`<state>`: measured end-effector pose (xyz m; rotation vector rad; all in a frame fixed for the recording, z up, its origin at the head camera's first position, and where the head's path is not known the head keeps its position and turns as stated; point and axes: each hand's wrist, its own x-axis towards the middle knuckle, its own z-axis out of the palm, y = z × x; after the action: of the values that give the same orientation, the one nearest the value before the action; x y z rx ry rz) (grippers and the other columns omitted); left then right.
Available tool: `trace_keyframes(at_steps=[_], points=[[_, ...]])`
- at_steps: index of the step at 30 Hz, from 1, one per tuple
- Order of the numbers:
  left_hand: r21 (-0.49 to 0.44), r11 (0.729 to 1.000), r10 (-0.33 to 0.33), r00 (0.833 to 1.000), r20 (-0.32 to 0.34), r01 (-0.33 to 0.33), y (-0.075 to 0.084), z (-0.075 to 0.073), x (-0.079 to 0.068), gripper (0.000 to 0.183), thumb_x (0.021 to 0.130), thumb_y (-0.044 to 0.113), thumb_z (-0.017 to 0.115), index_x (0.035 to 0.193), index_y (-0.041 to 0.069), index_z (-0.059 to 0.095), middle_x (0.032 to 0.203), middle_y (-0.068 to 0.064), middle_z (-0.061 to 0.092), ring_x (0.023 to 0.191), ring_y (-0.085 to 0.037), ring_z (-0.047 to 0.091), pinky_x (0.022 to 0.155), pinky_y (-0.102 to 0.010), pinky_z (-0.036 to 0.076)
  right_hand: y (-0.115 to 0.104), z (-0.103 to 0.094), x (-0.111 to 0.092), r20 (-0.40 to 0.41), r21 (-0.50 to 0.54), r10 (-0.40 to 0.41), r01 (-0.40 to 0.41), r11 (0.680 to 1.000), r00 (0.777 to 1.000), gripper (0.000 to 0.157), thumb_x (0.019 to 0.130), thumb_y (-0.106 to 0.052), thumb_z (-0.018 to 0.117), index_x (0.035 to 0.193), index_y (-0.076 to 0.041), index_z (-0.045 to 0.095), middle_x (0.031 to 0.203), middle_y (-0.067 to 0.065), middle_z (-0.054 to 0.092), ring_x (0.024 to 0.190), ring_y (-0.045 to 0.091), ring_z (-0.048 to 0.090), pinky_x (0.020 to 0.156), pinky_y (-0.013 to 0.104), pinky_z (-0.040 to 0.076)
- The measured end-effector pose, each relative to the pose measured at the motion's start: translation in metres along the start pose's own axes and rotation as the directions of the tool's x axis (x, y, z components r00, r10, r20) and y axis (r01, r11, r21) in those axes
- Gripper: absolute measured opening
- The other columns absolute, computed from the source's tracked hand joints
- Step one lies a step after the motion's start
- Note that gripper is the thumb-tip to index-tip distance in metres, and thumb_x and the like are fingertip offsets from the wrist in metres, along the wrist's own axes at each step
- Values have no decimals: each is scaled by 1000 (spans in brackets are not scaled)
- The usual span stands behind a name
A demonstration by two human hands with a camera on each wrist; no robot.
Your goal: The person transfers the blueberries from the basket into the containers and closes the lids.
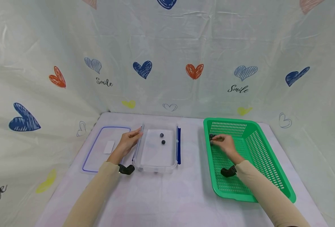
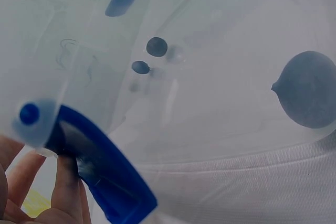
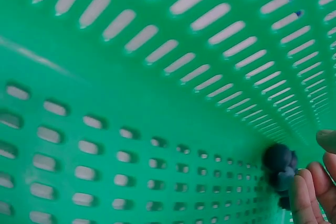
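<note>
My left hand (image 1: 128, 141) holds the left side of a clear plastic box (image 1: 155, 169), fingers at its rim beside a blue latch (image 2: 100, 166). Inside the box lie two small dark balls, one (image 1: 161, 135) just behind the other (image 1: 163, 142); they look like blueberries. Over at the right, my right hand (image 1: 225, 144) reaches into a green basket (image 1: 217, 186). Its fingertips are at a small cluster of similar dark blueberries (image 3: 278, 161) along the basket's left wall. In the right wrist view the thumb stands apart from the fingers, with no berry visible between them.
A clear lid (image 1: 99, 149) with a blue border lies left of the box, partly under my left forearm. Another blue latch (image 1: 179, 146) hangs along the box's right side. A large dark rounded shape (image 2: 307, 90) in the left wrist view is unclear. A printed curtain (image 1: 167, 88) stands behind the table.
</note>
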<state>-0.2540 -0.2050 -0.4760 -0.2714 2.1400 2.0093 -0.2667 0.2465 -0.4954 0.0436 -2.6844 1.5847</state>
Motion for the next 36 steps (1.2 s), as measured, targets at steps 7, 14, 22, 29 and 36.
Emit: trace_keyframes(at_steps=[7, 14, 22, 29, 36], points=[[-4, 1000, 0, 1000, -4, 0, 0, 0, 0, 55, 101, 23, 63, 150, 10, 42, 159, -15, 31, 145, -27, 31, 116, -40, 31, -1, 2, -4, 8, -44, 18, -17, 999, 1000, 17, 89, -5, 75, 100, 7, 72, 96, 17, 72, 82, 17, 67, 66, 26, 54], [-7, 1000, -1, 1000, -6, 0, -2, 0, 3, 56, 100, 23, 64, 150, 11, 43, 159, -15, 32, 145, -27, 31, 116, -41, 31, 1, 7, -5, 2, -93, 23, -23, 995, 1000, 15, 88, -4, 75, 98, 8, 73, 93, 18, 72, 76, 15, 63, 59, 27, 51], [10, 1000, -1, 1000, -13, 1, -2, 2, 2, 55, 100, 23, 64, 150, 11, 43, 158, -14, 33, 145, -27, 32, 116, -41, 32, 7, 12, -3, -35, -112, 42, -46, 993, 998, 14, 86, -2, 76, 97, 8, 73, 92, 17, 72, 85, 29, 65, 59, 24, 50], [9, 1000, -2, 1000, -21, 3, -2, 1, 2, 55, 100, 23, 64, 149, 11, 45, 158, -14, 34, 144, -27, 33, 116, -42, 31, 6, 15, -3, -45, -102, 49, -53, 993, 998, 17, 88, -1, 73, 101, 9, 72, 92, 18, 71, 76, 17, 62, 58, 24, 49], [8, 1000, 1, 1000, -17, -1, -3, 0, 2, 55, 100, 23, 64, 150, 10, 44, 158, -15, 34, 144, -27, 33, 116, -41, 32, 5, 18, -4, -53, -104, 28, -34, 994, 998, 16, 90, 1, 71, 102, 11, 70, 92, 22, 70, 73, 17, 63, 57, 25, 50]])
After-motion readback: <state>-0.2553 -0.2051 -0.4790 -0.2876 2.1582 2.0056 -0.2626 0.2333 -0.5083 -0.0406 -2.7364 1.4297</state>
